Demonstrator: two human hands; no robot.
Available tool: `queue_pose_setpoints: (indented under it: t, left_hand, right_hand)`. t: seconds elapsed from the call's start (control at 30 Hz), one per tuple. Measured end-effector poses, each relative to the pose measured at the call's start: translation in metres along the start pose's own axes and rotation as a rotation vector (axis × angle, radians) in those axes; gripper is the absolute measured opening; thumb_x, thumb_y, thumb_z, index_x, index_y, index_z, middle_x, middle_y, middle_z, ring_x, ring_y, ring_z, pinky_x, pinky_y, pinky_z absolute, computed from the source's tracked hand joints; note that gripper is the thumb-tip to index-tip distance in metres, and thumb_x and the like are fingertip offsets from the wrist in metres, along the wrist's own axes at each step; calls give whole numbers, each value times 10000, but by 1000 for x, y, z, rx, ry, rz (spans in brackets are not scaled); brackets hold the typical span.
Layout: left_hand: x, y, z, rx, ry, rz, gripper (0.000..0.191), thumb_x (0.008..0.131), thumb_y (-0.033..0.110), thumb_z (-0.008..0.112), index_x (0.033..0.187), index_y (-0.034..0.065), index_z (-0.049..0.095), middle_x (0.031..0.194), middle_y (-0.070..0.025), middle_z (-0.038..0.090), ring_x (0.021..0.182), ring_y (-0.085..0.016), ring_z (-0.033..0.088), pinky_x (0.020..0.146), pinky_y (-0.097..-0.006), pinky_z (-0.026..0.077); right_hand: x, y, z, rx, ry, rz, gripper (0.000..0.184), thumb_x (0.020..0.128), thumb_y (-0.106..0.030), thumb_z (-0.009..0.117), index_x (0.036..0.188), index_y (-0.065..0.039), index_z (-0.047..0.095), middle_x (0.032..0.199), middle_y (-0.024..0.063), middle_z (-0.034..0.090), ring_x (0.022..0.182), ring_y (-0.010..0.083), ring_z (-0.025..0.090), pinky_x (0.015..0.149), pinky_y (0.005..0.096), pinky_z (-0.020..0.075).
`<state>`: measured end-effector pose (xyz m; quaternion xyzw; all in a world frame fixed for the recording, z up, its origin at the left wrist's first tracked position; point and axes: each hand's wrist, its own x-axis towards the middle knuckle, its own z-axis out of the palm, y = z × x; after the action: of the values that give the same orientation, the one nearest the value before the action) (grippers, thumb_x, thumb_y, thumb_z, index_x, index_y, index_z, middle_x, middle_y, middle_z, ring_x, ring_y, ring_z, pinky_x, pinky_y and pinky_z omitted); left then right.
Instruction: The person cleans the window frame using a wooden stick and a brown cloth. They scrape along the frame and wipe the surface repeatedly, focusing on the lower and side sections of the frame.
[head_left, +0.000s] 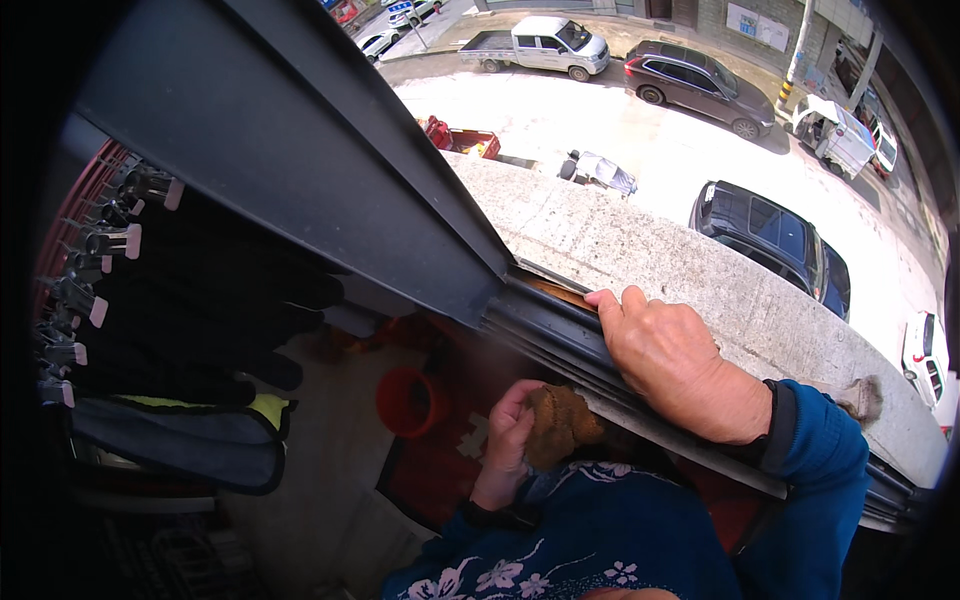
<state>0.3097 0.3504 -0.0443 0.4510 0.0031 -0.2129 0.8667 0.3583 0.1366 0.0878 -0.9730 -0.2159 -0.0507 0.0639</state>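
Note:
My right hand (667, 360) reaches over the dark metal window track (570, 330), its fingertips at a thin brown strip (559, 292) in the outer groove. Whether those fingers grip the strip is hidden. Below the track, on the indoor side, my left hand (510, 439) holds a crumpled brown piece (559, 426), perhaps a sponge or cloth, between thumb and fingers. A wide dark window frame post (337, 165) slants down to the track, left of my right hand.
A concrete ledge (600, 225) lies outside, with a brush-like thing (862, 397) on it and parked vehicles far below. Indoors, clips (112, 240) hang at the left over dark cloths and a grey cloth (180, 442). A red bucket (409, 403) stands on the floor.

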Motion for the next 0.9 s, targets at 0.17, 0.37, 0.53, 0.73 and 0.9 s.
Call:
queue_pose_setpoints:
  t: [0.17,0.37,0.53,0.73,0.9]
  left_hand:
    - [-2,2,3,12,9,-6,311,898,160,579,1167,22,505,1093,-82,603,977,-128,596,849,-267,497]
    - [-3,1,4,10,10,13,296,905,155,556,1167,27,506,1087,-81,603,972,-127,598,847,-269,499]
    - [-17,14,13,-27,16,-40,277,896,165,561,1135,33,510,1090,-79,596,968,-131,597,848,-279,499]
    - [-38,46,39,-124,-314,168,281,866,205,637,1038,20,512,1078,-142,574,988,-181,594,846,-307,500]
    - [-42,55,58,-197,-503,113,254,879,184,631,998,-4,509,1069,-176,577,989,-209,593,863,-332,494]
  right_hand:
    - [-10,4,-13,123,51,-13,244,826,-67,567,1044,44,550,763,141,561,597,234,629,471,328,498]
    - [-28,7,-29,63,16,3,339,813,-100,597,1137,-17,541,763,107,548,613,233,618,483,319,486]
    - [-56,11,-38,341,3,80,380,842,-166,610,1195,-59,517,815,117,584,644,279,616,547,346,488]
    - [-106,-11,-27,966,-242,145,448,892,-231,600,1257,-10,464,874,207,661,631,332,651,546,374,505]
    - [-119,-32,6,1211,-147,260,282,907,-193,604,1090,18,564,728,114,606,668,119,564,599,270,460]
